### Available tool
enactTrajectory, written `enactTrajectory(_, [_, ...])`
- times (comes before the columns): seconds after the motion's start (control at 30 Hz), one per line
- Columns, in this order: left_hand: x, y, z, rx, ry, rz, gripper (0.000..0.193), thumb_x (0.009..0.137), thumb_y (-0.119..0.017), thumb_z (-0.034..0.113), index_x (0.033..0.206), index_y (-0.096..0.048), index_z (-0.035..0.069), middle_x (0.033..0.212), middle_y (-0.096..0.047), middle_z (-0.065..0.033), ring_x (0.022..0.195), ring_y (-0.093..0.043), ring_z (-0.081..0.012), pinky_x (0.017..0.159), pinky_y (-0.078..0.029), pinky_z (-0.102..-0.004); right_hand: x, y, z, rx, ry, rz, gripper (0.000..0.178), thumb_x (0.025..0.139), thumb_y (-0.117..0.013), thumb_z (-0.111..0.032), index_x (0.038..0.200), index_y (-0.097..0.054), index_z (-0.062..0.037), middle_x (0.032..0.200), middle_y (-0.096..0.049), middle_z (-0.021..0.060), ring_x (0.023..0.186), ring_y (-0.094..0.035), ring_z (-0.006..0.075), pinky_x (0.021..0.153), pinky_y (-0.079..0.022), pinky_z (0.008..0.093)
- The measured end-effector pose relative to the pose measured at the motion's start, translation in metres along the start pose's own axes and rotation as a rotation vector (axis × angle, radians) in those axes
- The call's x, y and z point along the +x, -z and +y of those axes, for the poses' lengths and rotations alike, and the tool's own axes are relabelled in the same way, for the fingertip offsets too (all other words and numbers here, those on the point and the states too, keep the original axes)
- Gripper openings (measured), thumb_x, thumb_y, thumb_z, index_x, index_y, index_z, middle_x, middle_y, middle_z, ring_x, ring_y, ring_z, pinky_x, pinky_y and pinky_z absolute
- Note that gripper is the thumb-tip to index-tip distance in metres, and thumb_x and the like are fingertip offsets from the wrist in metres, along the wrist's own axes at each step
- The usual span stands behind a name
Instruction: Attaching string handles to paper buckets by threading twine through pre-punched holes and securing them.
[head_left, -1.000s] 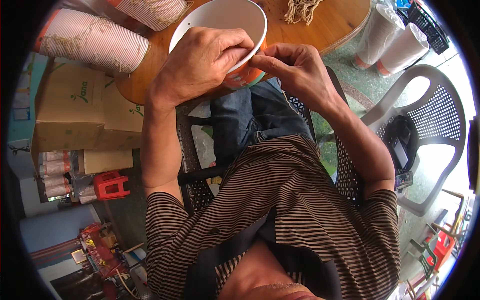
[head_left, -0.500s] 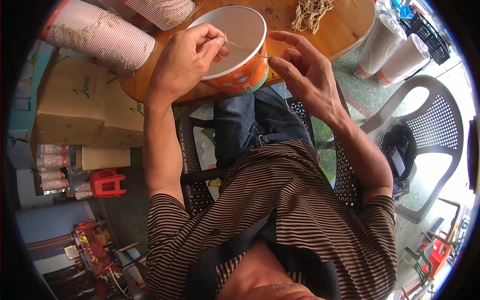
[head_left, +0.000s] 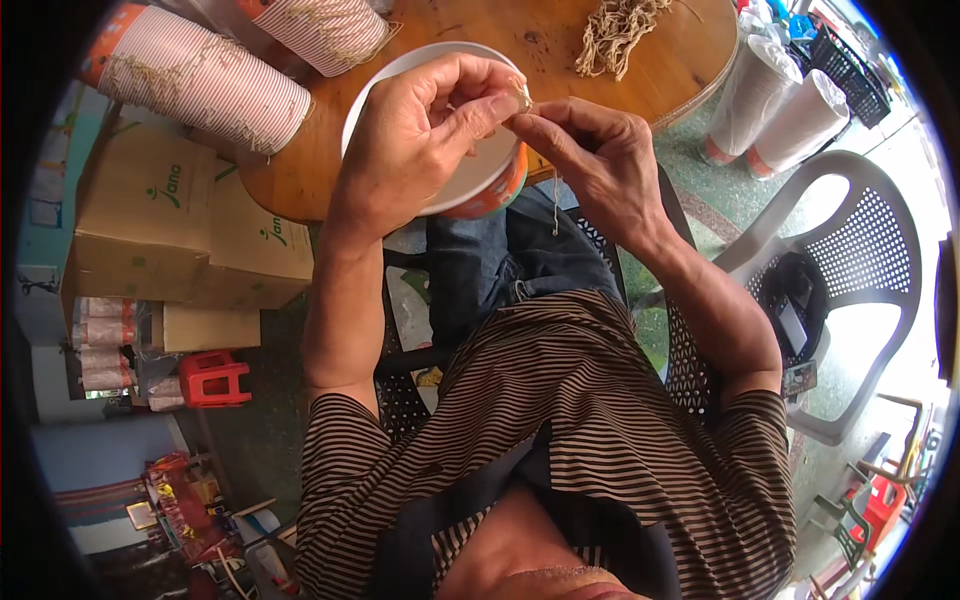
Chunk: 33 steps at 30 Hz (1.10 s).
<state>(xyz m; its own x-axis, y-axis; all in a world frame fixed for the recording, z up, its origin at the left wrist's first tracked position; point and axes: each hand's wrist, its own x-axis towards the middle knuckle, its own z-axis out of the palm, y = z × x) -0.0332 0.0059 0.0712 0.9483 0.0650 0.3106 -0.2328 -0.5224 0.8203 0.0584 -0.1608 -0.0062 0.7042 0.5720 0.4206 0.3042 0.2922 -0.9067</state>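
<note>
My left hand [head_left: 425,145] is closed, with thumb and fingers pinching a small bunch of beige string [head_left: 522,98] above a large paper tub [head_left: 497,198]. My right hand [head_left: 597,160] meets it there, its thumb and forefinger closed on the same string. A loose end of string [head_left: 556,208] hangs below the right hand. White inside and orange outside, the tub stands at the table's near edge, its opening partly covered by my left hand and wrist. What is inside it is mostly hidden.
A tangled bundle of beige string [head_left: 618,38] lies on the wooden table [head_left: 690,65]. Nested stacks of paper tubs [head_left: 205,85] with string strands rest at the far left. Cardboard boxes [head_left: 140,190] and a red stool [head_left: 214,380] are left; a grey plastic chair [head_left: 868,235] and wrapped stacks [head_left: 800,125] are right.
My hands have come together; the string stretched between them is now bunched at the fingertips. My left hand moved right, and the tub appears shifted left and nearer.
</note>
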Motion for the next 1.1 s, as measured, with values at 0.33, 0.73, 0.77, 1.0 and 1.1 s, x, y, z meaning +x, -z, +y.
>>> enactTrajectory(0.33, [0.001, -0.019, 0.002, 0.297, -0.162, 0.197, 0.016, 0.088, -0.081, 0.014, 0.098, -0.078, 0.001, 0.089, -0.075, -0.0069, 0.080, -0.071, -0.0120, 0.072, -0.055, -0.0252, -0.003, -0.006, 0.006, 0.079, 0.068, 0.023, 0.023, 0.099, -0.071, -0.020, 0.103, -0.076, 0.0026, 0.075, -0.066, -0.0019, 0.073, -0.053, 0.0007, 0.062, -0.046, 0.0215])
enactTrajectory(0.73, [0.024, 0.029, -0.006, 0.235, -0.125, 0.099, 0.014, 0.096, -0.073, 0.013, 0.103, -0.076, 0.001, 0.088, -0.078, -0.0048, 0.084, -0.073, -0.0086, 0.076, -0.058, -0.0227, 0.020, -0.014, 0.004, -0.252, 0.104, -0.177, 0.044, 0.086, -0.080, -0.027, 0.119, -0.066, -0.0020, 0.063, -0.057, 0.0068, 0.055, -0.056, 0.0173, 0.056, -0.045, 0.0350])
enactTrajectory(0.77, [0.026, 0.031, -0.004, 0.238, -0.151, 0.053, 0.014, 0.097, -0.072, 0.012, 0.103, -0.075, 0.000, 0.090, -0.077, -0.0046, 0.088, -0.073, -0.0093, 0.078, -0.059, -0.0225, 0.028, -0.018, 0.007, -0.251, 0.092, -0.136, 0.042, 0.086, -0.080, -0.028, 0.116, -0.067, -0.0022, 0.063, -0.058, 0.0075, 0.055, -0.058, 0.0185, 0.056, -0.046, 0.0360])
enactTrajectory(1.0, [0.036, 0.027, -0.038, -0.094, -0.100, 0.008, 0.014, 0.101, -0.067, 0.011, 0.105, -0.071, -0.001, 0.085, -0.073, -0.0044, 0.075, -0.067, -0.0076, 0.070, -0.058, -0.0220, 0.048, -0.019, 0.030, -0.363, 0.105, -0.116, 0.042, 0.093, -0.074, -0.027, 0.124, -0.061, -0.0012, 0.064, -0.059, 0.0102, 0.056, -0.058, 0.0204, 0.055, -0.045, 0.0385])
enactTrajectory(1.1, [0.036, 0.034, -0.052, -0.081, -0.038, -0.016, 0.017, 0.102, -0.066, 0.016, 0.111, -0.070, 0.001, 0.087, -0.072, -0.0025, 0.074, -0.065, -0.0068, 0.069, -0.054, -0.0206, 0.034, -0.004, 0.022, -0.315, 0.137, -0.103, 0.049, 0.096, -0.068, -0.013, 0.139, -0.049, 0.0007, 0.067, -0.059, 0.0105, 0.058, -0.055, 0.0168, 0.056, -0.045, 0.0354])
